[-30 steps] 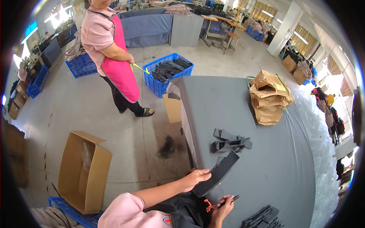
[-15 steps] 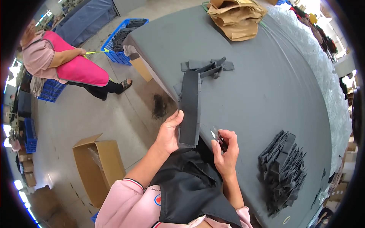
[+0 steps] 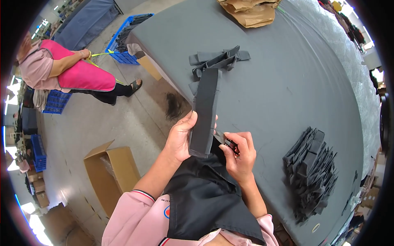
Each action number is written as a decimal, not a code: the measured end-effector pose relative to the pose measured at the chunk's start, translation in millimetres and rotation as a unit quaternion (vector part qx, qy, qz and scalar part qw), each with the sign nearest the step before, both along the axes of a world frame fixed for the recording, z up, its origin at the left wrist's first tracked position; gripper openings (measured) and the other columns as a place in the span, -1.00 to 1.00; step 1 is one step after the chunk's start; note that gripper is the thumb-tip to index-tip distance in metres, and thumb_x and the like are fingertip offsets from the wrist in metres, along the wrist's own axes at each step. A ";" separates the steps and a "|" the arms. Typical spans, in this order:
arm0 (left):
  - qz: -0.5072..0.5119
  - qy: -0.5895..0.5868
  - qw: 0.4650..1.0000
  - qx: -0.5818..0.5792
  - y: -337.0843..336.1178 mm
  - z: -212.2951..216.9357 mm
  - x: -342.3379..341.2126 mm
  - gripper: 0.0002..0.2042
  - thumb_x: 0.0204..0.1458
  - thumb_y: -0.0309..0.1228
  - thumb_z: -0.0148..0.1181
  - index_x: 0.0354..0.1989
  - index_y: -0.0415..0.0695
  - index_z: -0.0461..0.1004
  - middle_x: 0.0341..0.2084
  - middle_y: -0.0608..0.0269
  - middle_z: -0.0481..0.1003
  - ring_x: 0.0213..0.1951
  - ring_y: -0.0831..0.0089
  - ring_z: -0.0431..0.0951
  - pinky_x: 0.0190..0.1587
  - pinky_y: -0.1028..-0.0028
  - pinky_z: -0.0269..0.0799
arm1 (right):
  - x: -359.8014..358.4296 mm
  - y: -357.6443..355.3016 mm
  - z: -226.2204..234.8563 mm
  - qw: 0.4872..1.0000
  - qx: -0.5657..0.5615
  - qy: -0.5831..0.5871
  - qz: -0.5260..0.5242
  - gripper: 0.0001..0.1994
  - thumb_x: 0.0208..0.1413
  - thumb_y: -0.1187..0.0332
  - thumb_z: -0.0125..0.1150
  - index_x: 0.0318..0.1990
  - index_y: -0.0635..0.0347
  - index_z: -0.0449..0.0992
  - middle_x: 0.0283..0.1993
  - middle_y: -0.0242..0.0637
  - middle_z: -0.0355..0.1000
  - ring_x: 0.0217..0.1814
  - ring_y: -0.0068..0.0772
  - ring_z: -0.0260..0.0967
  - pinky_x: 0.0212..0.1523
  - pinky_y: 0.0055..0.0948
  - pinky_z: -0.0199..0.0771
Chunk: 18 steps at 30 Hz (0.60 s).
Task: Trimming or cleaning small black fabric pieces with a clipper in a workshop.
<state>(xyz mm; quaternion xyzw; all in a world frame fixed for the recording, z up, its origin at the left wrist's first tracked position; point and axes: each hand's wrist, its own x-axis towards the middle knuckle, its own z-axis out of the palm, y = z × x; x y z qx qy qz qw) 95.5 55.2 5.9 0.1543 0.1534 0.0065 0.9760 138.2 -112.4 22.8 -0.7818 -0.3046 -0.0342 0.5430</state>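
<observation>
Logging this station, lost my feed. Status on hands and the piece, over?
Left hand grips long dark fabric strip upright over the table edge. Right hand holds small snips at the strip's lower edge. Nothing between them.

A stack of dark pieces (image 3: pixel 310 174) is lying on the grey table (image 3: pixel 287 82), with crumpled brown paper (image 3: pixel 250 10) at its far end. On the floor, 1 cardboard box (image 3: pixel 111 174) is standing open. A blue crate (image 3: pixel 125 41) is sitting beside a person in a pink apron (image 3: pixel 65 69).
</observation>
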 end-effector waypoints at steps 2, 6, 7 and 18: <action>-0.003 0.005 1.000 0.004 -1.2 0.6 0.3 -0.67 0.18 -0.27 -0.05 -0.05 -0.29 0.32 -0.16 -0.03 0.42 -0.18 0.25 0.50 -0.14 0.33 0.52 | -0.1 1.0 -3.7 0.999 -0.007 -0.038 -0.020 -0.73 -0.18 0.54 0.33 -0.24 0.22 0.48 -0.39 -0.23 0.36 -0.55 -0.39 0.30 -0.53 -0.51 0.35; -0.007 0.017 0.998 0.055 -3.0 5.3 0.0 -0.67 0.19 -0.28 -0.07 0.00 -0.28 0.29 -0.15 -0.04 0.43 -0.17 0.27 0.51 -0.14 0.35 0.53 | 3.4 -1.4 -8.7 0.988 -0.036 -0.147 -0.039 -0.73 -0.18 0.51 0.32 -0.24 0.20 0.49 -0.42 -0.29 0.36 -0.58 -0.39 0.27 -0.56 -0.50 0.30; -0.008 0.018 0.998 0.056 -3.5 6.9 0.2 -0.67 0.19 -0.28 -0.07 0.00 -0.28 0.29 -0.15 -0.04 0.43 -0.17 0.27 0.51 -0.14 0.35 0.53 | 3.4 -2.3 -7.4 0.983 -0.054 -0.168 -0.044 -0.73 -0.18 0.51 0.32 -0.24 0.19 0.49 -0.43 -0.31 0.36 -0.59 -0.39 0.26 -0.58 -0.49 0.26; -0.005 0.041 0.987 0.152 -6.2 11.1 -0.4 -0.65 0.21 -0.29 -0.09 0.07 -0.26 0.25 -0.15 0.00 0.46 -0.19 0.34 0.53 -0.12 0.42 0.51 | -3.0 -7.2 -8.6 0.980 -0.064 -0.181 -0.061 -0.71 -0.21 0.53 0.32 -0.23 0.19 0.50 -0.45 -0.33 0.36 -0.61 -0.38 0.22 -0.62 -0.46 0.17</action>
